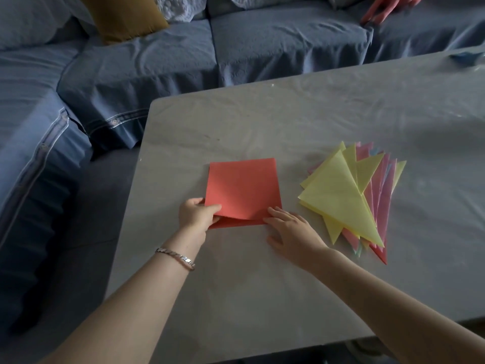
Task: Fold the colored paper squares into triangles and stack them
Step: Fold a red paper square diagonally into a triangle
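Observation:
A red paper square [242,189] lies on the grey table [288,285], on top of more red sheets whose edges show beneath it. My left hand [196,212] pinches the top sheet's near left corner and lifts it slightly. Flat on the table, my right hand [291,232] touches the near right corner of the red paper with straight fingers. To the right lies a fanned stack of folded triangles [343,195], yellow ones on top, with pink, light blue and red ones underneath.
A blue-covered sofa [157,64] wraps round the table's far and left sides, with a mustard cushion [123,17] on it. Another person's hand [388,6] rests on the sofa at top right. A blurred blue object [464,57] sits on the table's far right edge.

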Demonstrator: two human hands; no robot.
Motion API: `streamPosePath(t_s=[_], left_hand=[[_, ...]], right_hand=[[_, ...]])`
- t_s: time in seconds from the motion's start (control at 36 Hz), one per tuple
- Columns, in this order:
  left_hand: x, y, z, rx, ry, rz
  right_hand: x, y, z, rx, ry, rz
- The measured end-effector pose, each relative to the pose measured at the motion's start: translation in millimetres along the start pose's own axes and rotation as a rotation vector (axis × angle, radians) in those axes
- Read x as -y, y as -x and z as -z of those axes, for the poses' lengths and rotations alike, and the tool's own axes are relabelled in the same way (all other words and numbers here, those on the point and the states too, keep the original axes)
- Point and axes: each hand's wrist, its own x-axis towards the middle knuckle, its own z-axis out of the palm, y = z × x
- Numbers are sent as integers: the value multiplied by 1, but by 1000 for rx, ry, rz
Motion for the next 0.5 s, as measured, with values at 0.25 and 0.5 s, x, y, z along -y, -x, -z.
streamPosePath(t_s=[0.25, 0.5], left_hand=[[11, 46, -6, -6, -127, -234], [15, 68, 8, 149, -210, -186]], right_hand=[[19, 8, -15, -323, -41, 115], [17, 24, -11, -480, -222, 336]])
